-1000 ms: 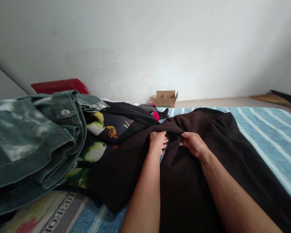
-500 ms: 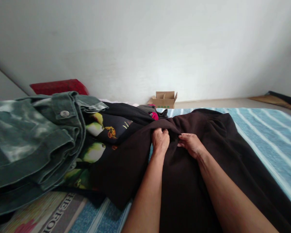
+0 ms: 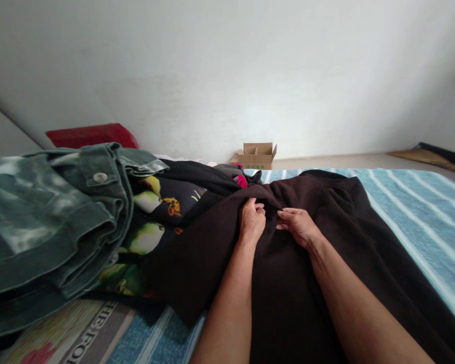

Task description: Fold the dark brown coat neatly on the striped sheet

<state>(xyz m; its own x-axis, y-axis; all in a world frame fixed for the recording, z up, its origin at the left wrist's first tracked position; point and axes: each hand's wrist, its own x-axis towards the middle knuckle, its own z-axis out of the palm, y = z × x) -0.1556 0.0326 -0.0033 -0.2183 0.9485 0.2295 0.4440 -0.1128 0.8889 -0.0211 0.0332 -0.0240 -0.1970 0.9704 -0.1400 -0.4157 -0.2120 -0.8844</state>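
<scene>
One white wall (image 3: 212, 65) backs the scene; at its foot a cardboard box (image 3: 256, 155) stands with its flaps open, and a red cushion (image 3: 91, 135) lies beyond the bedding. A striped blue bedcover (image 3: 420, 217) carries the clothing; to my left, a green tie-dye denim jacket (image 3: 49, 217) lies folded against a black bird-print garment (image 3: 182, 202). The item under inspection, a dark brown fleece garment (image 3: 288, 303), lies spread on the bedcover directly before me, bunched at its upper end; the step in hand, as I judge it, is working that bunched fold, which calls for a surer hold from both sides. My left hand (image 3: 252, 221) is half closed, its fingers curled into the fold and holding the cloth; my right hand (image 3: 298, 227) is nearly open, fingers resting on the fabric, with no firm grip evident. Against the frame half a second earlier, both hands sit almost unchanged; my left fingers look less tightly bunched.
</scene>
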